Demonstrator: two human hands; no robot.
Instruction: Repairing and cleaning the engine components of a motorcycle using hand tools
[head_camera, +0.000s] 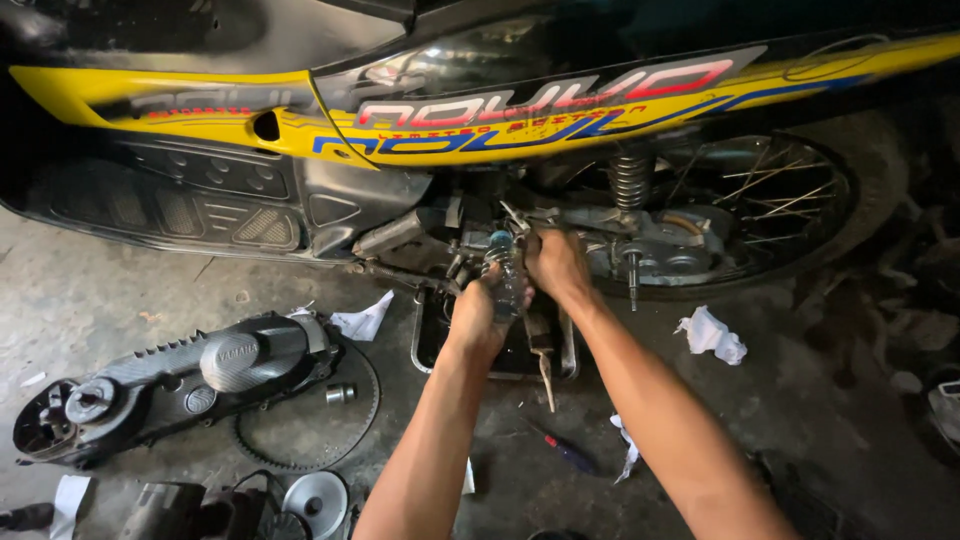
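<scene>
Left hand (478, 318) fingers clamped on clear bottle (505, 275), tipped toward open engine side (560, 240); right hand (556, 265) fingers curled there, steadying; drip tray (425, 345) beneath, catching runoff.

A long decal (540, 105) runs along the scooter's yellow side panel (200, 110) — slanted red, blue and silver shapes. A round embossed badge (236, 352) sits on the grey engine cover (170, 385) — possibly a maker's mark.

I see glossy yellow plastic on the scooter panel (520, 120), matt grey cast metal on the removed cover (170, 385), rough concrete floor (800, 420), crumpled white paper (712, 335).
</scene>
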